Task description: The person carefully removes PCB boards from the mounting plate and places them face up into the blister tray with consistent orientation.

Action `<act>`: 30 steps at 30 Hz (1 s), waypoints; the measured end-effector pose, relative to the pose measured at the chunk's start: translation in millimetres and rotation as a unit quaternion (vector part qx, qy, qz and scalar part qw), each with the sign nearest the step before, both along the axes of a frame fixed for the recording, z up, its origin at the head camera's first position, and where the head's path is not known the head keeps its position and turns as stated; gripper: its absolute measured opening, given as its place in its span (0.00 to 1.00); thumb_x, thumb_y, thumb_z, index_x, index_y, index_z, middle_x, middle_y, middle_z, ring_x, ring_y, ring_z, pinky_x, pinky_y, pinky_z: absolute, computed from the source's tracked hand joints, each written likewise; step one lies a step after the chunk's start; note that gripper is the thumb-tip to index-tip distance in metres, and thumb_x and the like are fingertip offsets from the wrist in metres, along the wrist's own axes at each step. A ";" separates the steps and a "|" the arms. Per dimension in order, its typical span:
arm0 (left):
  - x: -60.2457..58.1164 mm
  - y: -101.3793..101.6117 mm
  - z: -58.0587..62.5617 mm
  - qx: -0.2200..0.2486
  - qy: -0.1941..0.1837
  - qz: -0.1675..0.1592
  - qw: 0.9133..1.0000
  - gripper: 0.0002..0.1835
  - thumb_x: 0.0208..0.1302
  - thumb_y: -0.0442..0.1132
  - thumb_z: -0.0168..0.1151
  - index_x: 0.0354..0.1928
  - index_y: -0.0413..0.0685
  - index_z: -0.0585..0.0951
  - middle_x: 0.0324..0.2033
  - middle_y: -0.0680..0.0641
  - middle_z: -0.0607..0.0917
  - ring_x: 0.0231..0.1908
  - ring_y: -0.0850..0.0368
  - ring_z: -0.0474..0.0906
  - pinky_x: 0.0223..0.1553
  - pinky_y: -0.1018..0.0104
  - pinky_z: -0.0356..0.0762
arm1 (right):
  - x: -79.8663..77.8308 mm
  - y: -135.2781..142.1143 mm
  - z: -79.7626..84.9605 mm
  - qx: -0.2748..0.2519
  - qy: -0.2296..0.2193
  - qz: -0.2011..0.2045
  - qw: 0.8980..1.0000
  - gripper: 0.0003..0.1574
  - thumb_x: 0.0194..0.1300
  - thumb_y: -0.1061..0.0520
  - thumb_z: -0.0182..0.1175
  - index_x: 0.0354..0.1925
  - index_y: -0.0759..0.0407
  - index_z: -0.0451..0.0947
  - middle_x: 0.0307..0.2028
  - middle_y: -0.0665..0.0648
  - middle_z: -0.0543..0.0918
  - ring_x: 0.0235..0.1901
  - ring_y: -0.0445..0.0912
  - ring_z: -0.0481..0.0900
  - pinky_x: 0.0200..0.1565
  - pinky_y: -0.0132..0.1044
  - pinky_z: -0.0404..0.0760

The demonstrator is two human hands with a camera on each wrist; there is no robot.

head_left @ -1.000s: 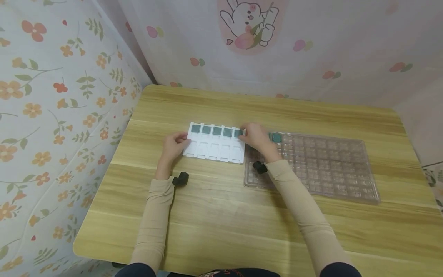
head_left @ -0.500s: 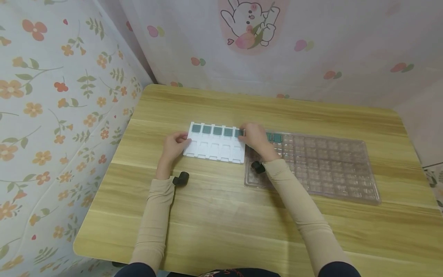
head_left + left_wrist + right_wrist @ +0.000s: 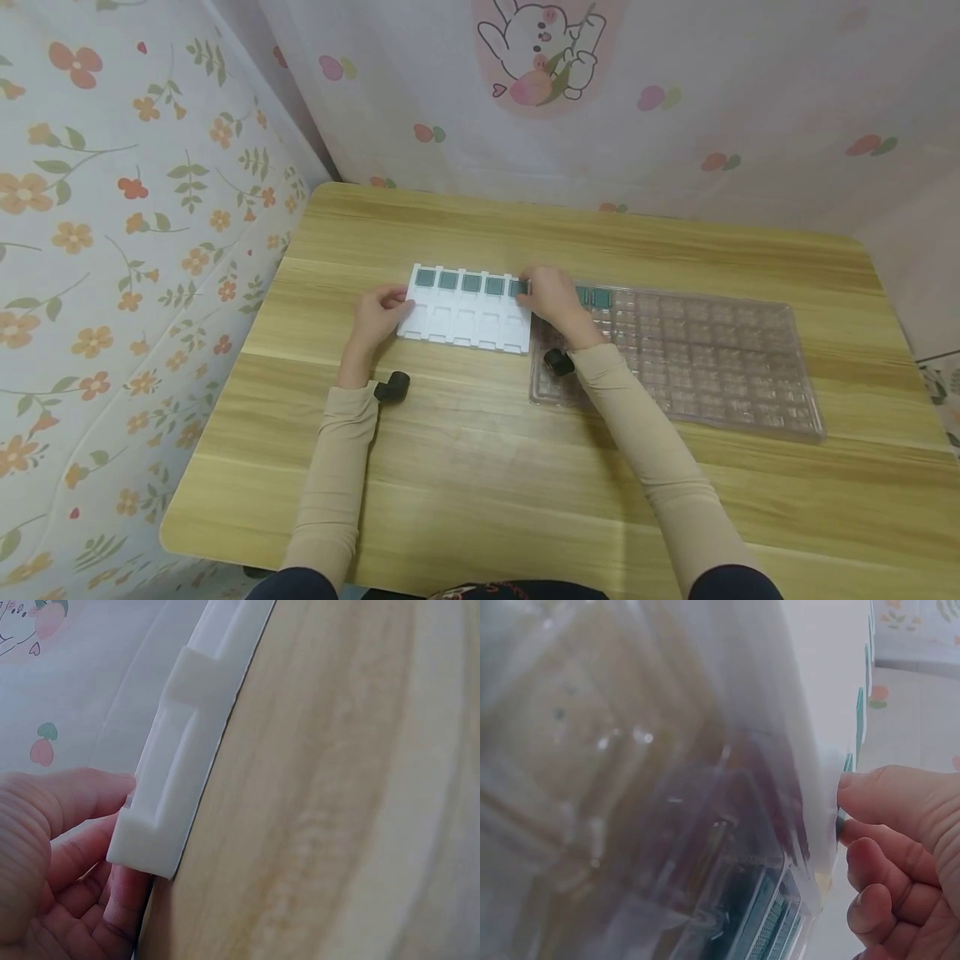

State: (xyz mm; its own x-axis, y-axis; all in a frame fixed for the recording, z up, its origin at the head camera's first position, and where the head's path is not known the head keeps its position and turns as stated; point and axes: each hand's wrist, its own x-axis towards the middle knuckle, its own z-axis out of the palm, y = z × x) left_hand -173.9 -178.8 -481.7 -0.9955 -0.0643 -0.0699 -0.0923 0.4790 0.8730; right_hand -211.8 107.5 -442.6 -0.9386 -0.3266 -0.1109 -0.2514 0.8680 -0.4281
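A white plastic tray (image 3: pixel 465 321) with two rows of slots lies on the table, green square chips (image 3: pixel 471 284) filling its far row. My left hand (image 3: pixel 378 315) pinches the tray's left edge. In the left wrist view, the thumb (image 3: pixel 94 791) lies at the tray's moulded edge with the other fingers curled behind. At the far right slot, my right hand (image 3: pixel 557 296) pinches a green chip (image 3: pixel 517 288), partly covered by the fingertips. The right wrist view shows thumb and index finger at the tray's edge, the other fingers curled.
A large clear plastic tray (image 3: pixel 720 358) with many pockets sits to the right, partly under my right forearm. Green chips (image 3: pixel 602 297) occupy its far left pockets. Both trays rest on a wooden table (image 3: pixel 480 467); a patterned curtain (image 3: pixel 675 150) hangs behind it.
My right wrist has shifted slightly left, showing a little more of the chips in the clear tray. Both hands otherwise keep their places, and the white tray stays put.
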 end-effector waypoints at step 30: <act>-0.6 -0.6 -1.2 0.018 -0.006 -0.001 1.000 0.17 0.59 0.33 0.62 0.49 0.32 0.79 0.41 0.36 0.81 0.39 0.47 0.76 0.40 0.67 0.72 | -2.8 4.0 0.1 -0.009 -0.006 0.009 1.000 0.22 0.58 0.58 0.63 0.50 0.68 0.76 0.24 0.57 0.77 0.23 0.47 0.71 0.27 0.37 0.69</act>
